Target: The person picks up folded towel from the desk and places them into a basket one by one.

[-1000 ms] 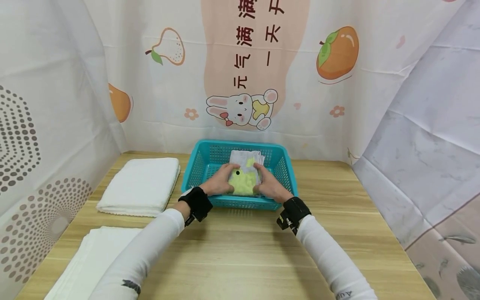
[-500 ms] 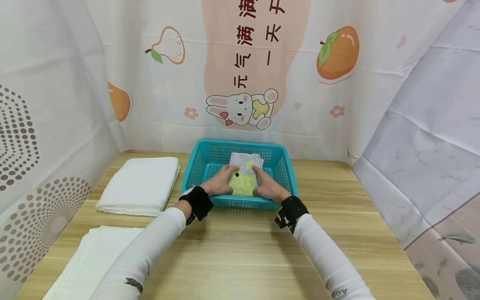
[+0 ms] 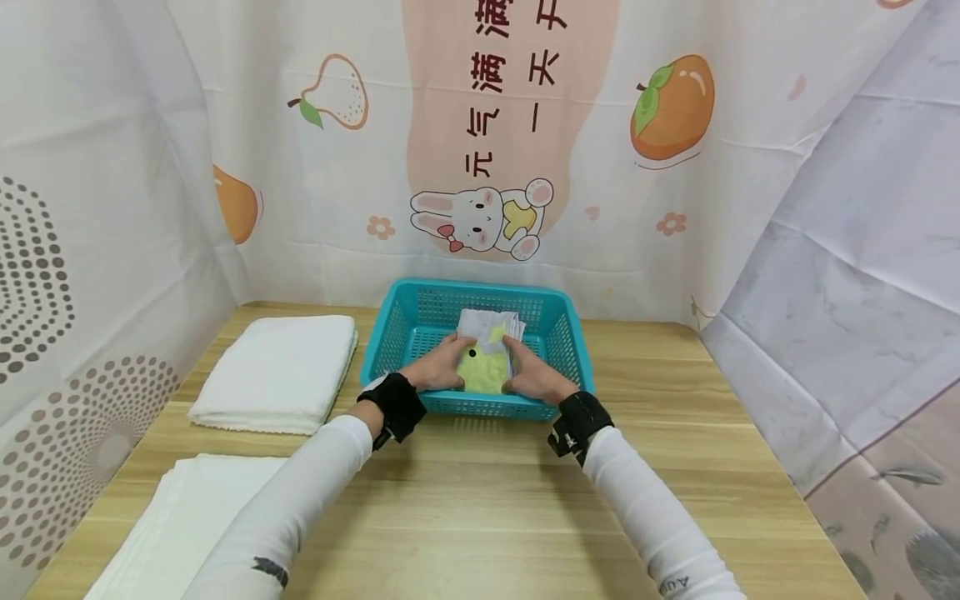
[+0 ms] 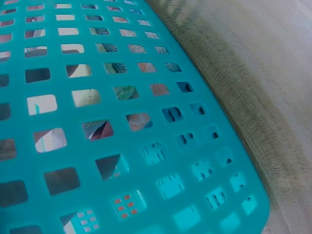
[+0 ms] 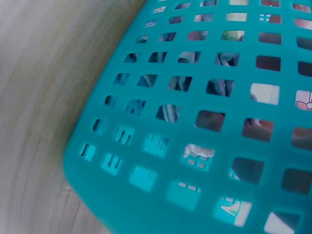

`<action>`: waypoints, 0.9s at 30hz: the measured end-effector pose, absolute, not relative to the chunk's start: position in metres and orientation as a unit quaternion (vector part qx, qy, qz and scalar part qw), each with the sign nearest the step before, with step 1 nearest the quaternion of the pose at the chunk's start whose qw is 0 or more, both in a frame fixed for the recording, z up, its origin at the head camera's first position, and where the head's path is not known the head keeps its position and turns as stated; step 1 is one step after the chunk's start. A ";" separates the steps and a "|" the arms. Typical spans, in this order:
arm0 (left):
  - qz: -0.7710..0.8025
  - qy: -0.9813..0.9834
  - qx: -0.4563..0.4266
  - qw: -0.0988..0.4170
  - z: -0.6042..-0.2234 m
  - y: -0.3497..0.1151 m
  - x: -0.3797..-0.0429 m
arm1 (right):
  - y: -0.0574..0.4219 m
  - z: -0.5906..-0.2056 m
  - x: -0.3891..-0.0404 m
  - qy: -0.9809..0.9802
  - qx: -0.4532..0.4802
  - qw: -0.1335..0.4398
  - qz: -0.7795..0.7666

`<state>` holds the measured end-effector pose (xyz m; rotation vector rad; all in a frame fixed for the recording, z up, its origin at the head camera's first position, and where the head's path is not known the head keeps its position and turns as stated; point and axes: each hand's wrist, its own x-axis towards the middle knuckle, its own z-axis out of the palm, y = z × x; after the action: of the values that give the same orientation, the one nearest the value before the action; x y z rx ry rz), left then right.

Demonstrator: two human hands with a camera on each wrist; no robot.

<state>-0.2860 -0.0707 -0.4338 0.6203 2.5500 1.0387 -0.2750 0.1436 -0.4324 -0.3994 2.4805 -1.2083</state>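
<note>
A small folded towel [image 3: 484, 373], grey with a large yellow patch and a black dot, lies inside the teal plastic basket [image 3: 480, 400]. My left hand [image 3: 437, 367] holds its left side, thumb nearer me and fingers farther back. The right hand [image 3: 537, 374] grips the opposite side the same way. Both hands reach in over the basket's front rim. In the left wrist view the perforated basket wall [image 4: 80, 157] hides most of that hand. The right wrist view likewise shows mainly the basket's wall [image 5: 122, 193], with bits of cloth and skin through the holes.
Left of the basket lies a thick folded white towel [image 3: 277, 367]. Nearer me, a flat stack of white cloths [image 3: 187, 517] sits partly under my left forearm. The wooden table [image 3: 465, 517] ends at a printed curtain [image 3: 322, 208] behind the basket.
The folded towel has shifted slightly toward me inside the basket, its back edge now lower in view. Both hands stay on its sides, the right one a little farther left.
</note>
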 end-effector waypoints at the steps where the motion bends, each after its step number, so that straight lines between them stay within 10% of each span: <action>1: 0.363 0.892 0.218 0.161 -0.433 -0.071 -0.286 | 0.144 -0.432 -0.275 0.875 -0.139 0.179 -0.428; 27: 0.344 0.894 0.205 0.200 -0.435 -0.069 -0.284 | 0.143 -0.428 -0.272 0.892 -0.110 0.186 -0.398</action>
<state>-0.2842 -0.0687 -0.4351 0.5730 2.4996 0.9606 -0.2723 0.1434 -0.4284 -0.3090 2.5122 -1.1199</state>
